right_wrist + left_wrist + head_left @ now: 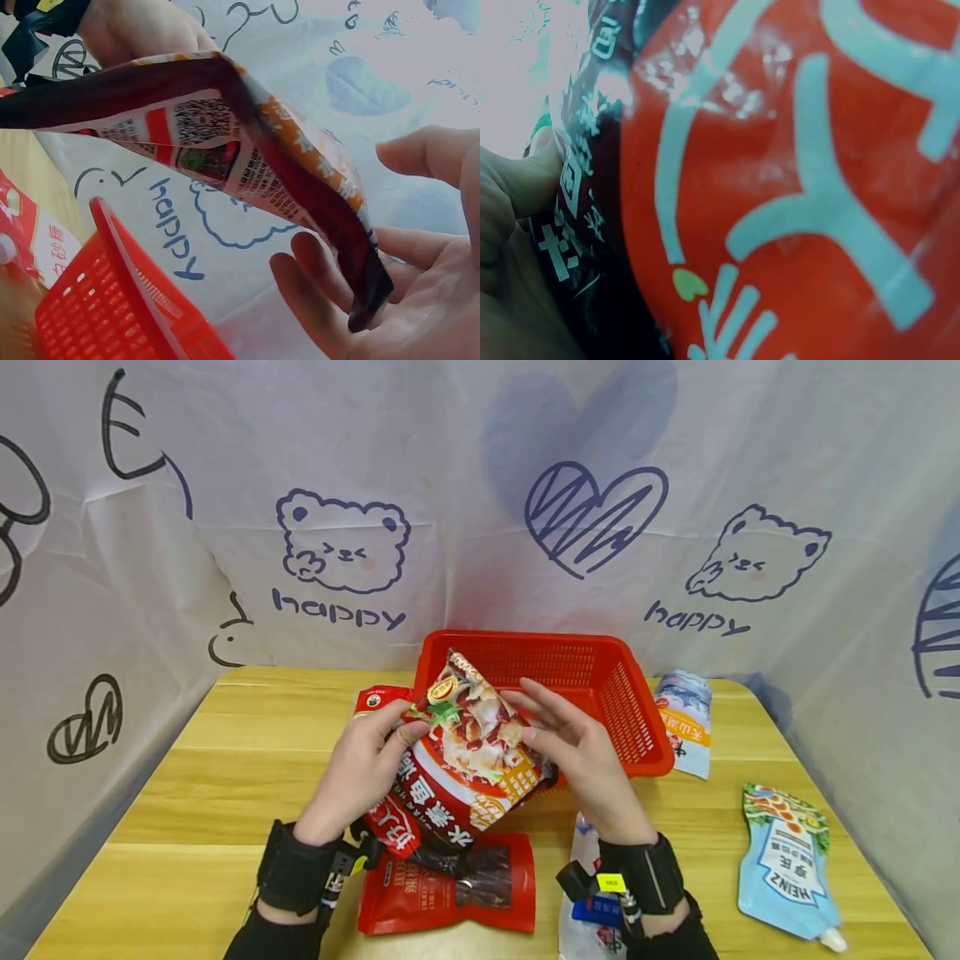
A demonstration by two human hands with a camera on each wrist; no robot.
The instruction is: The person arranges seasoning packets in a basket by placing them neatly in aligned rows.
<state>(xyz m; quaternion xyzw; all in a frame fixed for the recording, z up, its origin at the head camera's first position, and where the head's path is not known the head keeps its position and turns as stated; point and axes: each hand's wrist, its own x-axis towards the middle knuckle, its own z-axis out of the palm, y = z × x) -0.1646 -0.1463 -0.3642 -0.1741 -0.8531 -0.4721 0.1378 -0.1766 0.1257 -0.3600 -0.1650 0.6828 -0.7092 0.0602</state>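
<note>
A dark red seasoning packet (468, 752) with a picture of fish in broth is held up tilted over the front of a red plastic basket (648, 752). My left hand (367, 768) pinches its left edge, thumb on the printed front. In the left wrist view the packet's red logo (772, 180) fills most of the picture. My right hand (588, 764) is at the packet's other end with fingers spread. The right wrist view shows the packet's lower corner (367, 300) against that hand's open fingers, thumb apart from it.
A red pouch (397, 897) with a clear window lies in front. Beneath my right wrist is a white and blue packet (573, 935). A light blue Heinz pouch (787, 868) and a blue-orange pouch (686, 718) lie at the right. A red-white sugar pouch (45, 232) is beside the basket.
</note>
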